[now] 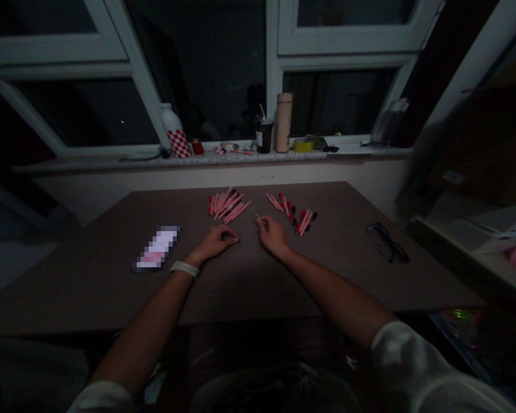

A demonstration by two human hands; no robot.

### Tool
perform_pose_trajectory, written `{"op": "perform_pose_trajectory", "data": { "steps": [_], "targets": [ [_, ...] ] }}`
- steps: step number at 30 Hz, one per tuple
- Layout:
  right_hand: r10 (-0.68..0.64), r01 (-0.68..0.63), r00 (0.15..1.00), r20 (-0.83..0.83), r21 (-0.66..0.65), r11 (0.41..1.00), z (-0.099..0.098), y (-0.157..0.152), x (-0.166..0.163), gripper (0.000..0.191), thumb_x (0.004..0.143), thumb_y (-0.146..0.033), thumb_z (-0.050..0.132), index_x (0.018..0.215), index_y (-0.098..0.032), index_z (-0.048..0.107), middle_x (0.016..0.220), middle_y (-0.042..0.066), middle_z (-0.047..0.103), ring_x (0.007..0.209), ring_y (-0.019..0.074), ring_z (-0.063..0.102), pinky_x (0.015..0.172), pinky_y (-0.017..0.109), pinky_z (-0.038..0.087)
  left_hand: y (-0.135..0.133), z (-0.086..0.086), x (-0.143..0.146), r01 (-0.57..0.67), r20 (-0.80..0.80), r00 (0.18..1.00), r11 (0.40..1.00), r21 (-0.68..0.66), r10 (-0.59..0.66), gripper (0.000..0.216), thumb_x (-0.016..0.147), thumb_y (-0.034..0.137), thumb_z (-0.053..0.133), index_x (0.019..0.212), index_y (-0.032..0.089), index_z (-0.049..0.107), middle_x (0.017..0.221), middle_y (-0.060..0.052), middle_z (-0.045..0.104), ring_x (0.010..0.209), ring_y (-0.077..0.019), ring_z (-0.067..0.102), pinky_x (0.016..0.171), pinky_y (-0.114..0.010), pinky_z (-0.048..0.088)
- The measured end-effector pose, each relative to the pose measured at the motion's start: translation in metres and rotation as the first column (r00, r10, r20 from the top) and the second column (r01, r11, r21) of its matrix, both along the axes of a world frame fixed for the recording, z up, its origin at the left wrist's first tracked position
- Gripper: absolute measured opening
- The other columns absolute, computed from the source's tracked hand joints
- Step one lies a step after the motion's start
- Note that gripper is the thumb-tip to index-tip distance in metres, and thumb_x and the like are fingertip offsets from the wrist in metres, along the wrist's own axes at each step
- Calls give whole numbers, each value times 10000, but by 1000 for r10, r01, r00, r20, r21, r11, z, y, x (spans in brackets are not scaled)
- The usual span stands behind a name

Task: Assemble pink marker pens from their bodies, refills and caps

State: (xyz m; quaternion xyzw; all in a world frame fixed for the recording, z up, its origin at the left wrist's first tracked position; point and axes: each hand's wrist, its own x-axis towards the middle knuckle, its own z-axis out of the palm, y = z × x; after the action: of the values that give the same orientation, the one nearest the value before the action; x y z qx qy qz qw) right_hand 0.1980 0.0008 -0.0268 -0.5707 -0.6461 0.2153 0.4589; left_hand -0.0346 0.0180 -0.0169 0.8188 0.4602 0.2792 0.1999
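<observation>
My right hand [273, 235] is closed in a pinch on a slim pen [255, 213], whose thin light tip points up and to the left. Most of its body is hidden by the fingers. To the left, my left hand [215, 242] pinches a small dark piece [237, 240] that looks like a pen cap; it is too small to be sure. Beyond my left hand lies a loose pile of pink pens [223, 205], with a few red and black ones among them. Past my right hand, a second spread of pink, red and black pens [303, 222] rests on the table.
The brown table [258, 287] stands below a window sill. A phone [157, 248] lies at left, black-framed glasses [387, 242] at right. On the sill are a checkered bottle [177, 135], a dark drink cup [264, 136], a beige flask [284, 123] and yellow tape [303, 146].
</observation>
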Motion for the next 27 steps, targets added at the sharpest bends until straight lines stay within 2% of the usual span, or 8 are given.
{"op": "perform_pose_trajectory", "data": {
  "steps": [6,9,12,14,21,27],
  "targets": [
    [76,-77,997,7,48,996,-1,0,-2,203,1011,-327,529,1015,-205,692,882,34,758,850,180,697,771,255,469,-3,1,4,-92,12,996,994,65,91,252,813,447,714,861,201,733,910,-71,730,889,-239,631,859,-383,479],
    [141,-142,990,22,72,987,0,-3,-4,215,1007,-338,542,1035,-199,703,895,36,759,817,170,690,748,245,468,-5,3,6,-160,120,982,981,112,146,249,846,441,675,890,199,712,934,-76,734,911,-239,641,878,-383,489],
    [189,-194,980,62,93,977,1,-6,-4,229,1003,-347,557,1068,-198,718,952,45,767,827,168,690,745,242,468,-8,8,8,-206,257,950,974,94,177,263,852,431,668,939,185,701,932,-80,741,887,-233,661,841,-362,511],
    [221,-231,970,103,95,968,3,-9,-5,236,1002,-347,564,1090,-204,730,987,50,771,851,172,693,771,249,474,-9,11,8,-216,292,938,973,77,186,282,849,431,671,963,176,709,935,-80,749,867,-228,667,820,-352,518],
    [278,-309,934,224,115,944,7,-12,-4,265,1002,-342,575,1153,-217,753,1130,85,767,1036,226,697,914,307,484,-10,10,6,-235,261,944,966,104,202,376,863,489,638,1024,170,754,981,-86,760,839,-219,650,791,-338,500],
    [287,-326,918,274,109,939,8,-13,-3,299,1015,-368,553,1181,-220,753,1124,91,766,1017,232,697,893,312,483,-10,10,6,-216,265,946,972,95,185,370,856,489,647,1009,171,757,994,-83,761,810,-211,644,757,-330,492]
  ]
}}
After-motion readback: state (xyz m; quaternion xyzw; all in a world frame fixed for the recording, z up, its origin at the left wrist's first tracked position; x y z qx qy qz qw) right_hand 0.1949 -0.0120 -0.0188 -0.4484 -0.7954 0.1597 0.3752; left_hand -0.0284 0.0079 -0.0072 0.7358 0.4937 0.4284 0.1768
